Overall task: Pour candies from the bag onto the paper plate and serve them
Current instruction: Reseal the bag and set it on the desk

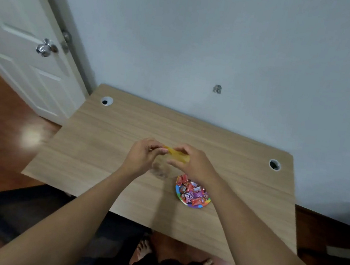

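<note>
Above the wooden table (106,146), both hands met over its middle, holding a yellow-topped bag (177,155) between them. The left hand (142,157) had its fingers curled in, thumb and fingertips pinched on the bag's yellow strip at its left end. The right hand (192,163) pinched the same strip from the other side, its fingers (182,149) bent down over the top edge and its thumb below. The two sets of fingertips were nearly touching. Below the fingers hung the clear body of the bag, blurred, so whether anything was left in it could not be told.

Just under the right wrist, toward the person, sat the paper plate (201,205), a small round one with a multicoloured rim, flat on the table. Wrapped candies (191,192) in red, purple and pink were heaped on it, covering most of its surface; the far edge of the plate was hidden by the right hand.

Beyond the fingers, a grey wall (202,47) rose at the table's far edge, with a white door (15,46) to the left.
</note>
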`<state>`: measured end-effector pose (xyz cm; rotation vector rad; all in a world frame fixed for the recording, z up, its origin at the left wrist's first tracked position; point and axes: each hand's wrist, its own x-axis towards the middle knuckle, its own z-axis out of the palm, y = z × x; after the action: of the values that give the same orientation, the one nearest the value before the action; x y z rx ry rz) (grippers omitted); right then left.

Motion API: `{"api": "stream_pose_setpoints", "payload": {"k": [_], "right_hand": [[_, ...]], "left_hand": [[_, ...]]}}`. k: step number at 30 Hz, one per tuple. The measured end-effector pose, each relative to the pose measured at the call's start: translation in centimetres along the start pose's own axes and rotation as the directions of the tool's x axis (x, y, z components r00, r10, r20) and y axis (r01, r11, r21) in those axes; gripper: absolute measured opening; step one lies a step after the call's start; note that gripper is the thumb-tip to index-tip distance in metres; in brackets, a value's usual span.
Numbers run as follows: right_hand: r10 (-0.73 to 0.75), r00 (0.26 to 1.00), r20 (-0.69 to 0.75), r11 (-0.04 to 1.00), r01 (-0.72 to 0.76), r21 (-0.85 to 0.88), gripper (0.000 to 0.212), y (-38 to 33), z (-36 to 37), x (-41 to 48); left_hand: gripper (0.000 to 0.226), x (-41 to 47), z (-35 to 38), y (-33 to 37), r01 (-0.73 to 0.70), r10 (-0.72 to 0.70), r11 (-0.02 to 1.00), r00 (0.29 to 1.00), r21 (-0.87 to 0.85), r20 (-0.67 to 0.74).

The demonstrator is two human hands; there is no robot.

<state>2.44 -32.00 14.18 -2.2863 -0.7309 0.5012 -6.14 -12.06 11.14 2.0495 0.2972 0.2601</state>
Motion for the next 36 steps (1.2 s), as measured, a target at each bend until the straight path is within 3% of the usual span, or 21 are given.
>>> {"api": "stream_pose_setpoints", "payload": {"k": [2,4,9,14,19,30,36], "right_hand": [[-0.018,1.000,0.000,1.000,0.018,-0.010,0.036,-1.1,0.8,1.1],[-0.045,0.999,-0.017,0.999,0.045,-0.023,0.037,-2.0,1.4,1.9],[-0.085,0.996,-0.005,0.996,0.085,-0.002,0.027,-3.6,2.2,3.2],[-0.122,0.992,-0.015,0.993,0.122,0.000,0.028,-4.8,2.9,4.4],[-0.169,0.985,-0.036,0.982,0.165,-0.090,0.028,-6.5,3.1,5.2],[-0.136,0.989,-0.051,0.982,0.128,-0.140,0.049,-8.1,4.0,7.2],[-0.153,0.988,-0.032,0.974,0.146,-0.175,0.038,-8.5,3.9,8.1]], "left_hand": [[0.005,0.0,-0.6,0.3,0.092,-0.096,0.984,0.995,-0.153,-0.018],[0.012,0.0,-1.4,0.6,0.125,-0.139,0.957,0.990,-0.262,-0.037],[0.028,-0.3,-3.2,0.2,0.156,-0.181,0.934,0.982,-0.322,-0.050],[0.019,-0.1,-4.6,0.1,0.184,-0.219,0.914,0.974,-0.360,-0.058],[0.009,0.2,-5.6,-0.2,0.187,-0.235,0.929,0.965,-0.319,-0.117],[0.015,1.1,-7.0,0.2,0.206,-0.229,0.973,0.922,-0.105,-0.313],[0.019,1.6,-8.0,-0.5,0.259,-0.281,0.960,0.876,-0.109,-0.392]]}}
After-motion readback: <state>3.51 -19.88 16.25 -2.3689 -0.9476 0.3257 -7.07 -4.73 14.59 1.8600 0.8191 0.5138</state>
